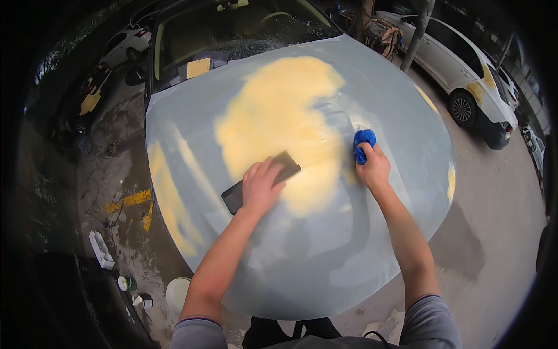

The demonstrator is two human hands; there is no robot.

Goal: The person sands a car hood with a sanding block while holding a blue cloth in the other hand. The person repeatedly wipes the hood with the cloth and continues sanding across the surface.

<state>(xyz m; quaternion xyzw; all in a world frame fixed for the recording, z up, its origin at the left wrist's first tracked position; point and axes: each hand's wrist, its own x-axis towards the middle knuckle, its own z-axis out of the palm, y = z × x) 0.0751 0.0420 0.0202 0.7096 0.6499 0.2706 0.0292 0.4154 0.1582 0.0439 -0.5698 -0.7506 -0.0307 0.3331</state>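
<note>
Before me spreads a grey car hood [302, 262] with a large patch of yellow filler [279, 110] across its middle. My left hand [261, 187] is closed over a long dark sanding block [233, 196], which lies aslant on the lower left part of the patch. Farther right, my right hand [373, 166] grips a crumpled blue cloth [364, 139] just beyond the right edge of the patch, at the hood's surface. Parts of the hood look wet. Thinner yellow stripes run along the hood's left side.
A yellow square pad [198, 68] rests on dark sheets below the windshield [232, 35]. On the ground at left are a white tray [102, 250], small cans [142, 301] and a round white lid or bucket [178, 295]. A white car [459, 64] stands at right beside a pole [417, 35].
</note>
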